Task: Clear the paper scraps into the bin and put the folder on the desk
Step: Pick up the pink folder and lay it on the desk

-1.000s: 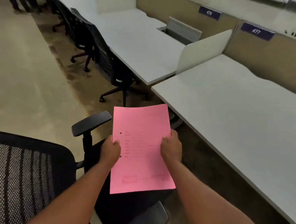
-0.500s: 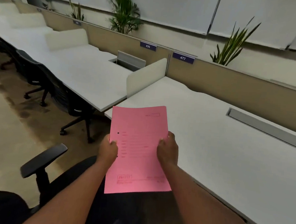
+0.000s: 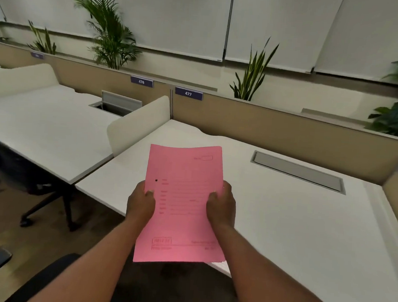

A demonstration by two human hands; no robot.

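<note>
Open-plan office, shared workstation row.
- White desk [image 3: 294,228] with a flush grey cable hatch [image 3: 297,172] set into its top; a neighbouring desk [image 3: 42,125] to the left has its own hatch [image 3: 116,103] propped open.
- Low cream divider screen [image 3: 138,123] standing between the two desks.
- Tan partition wall [image 3: 277,132] along the back edge, carrying dark seat-number plates reading 476 [image 3: 141,82] and 477 [image 3: 188,94].
- Potted plants behind the partition: a palm [image 3: 107,31] and a spiky-leaved plant [image 3: 252,76].
- Pale roller blinds [image 3: 179,15] covering the far wall.
- Black wheeled office chair [image 3: 37,186] tucked under the left desk.
</note>
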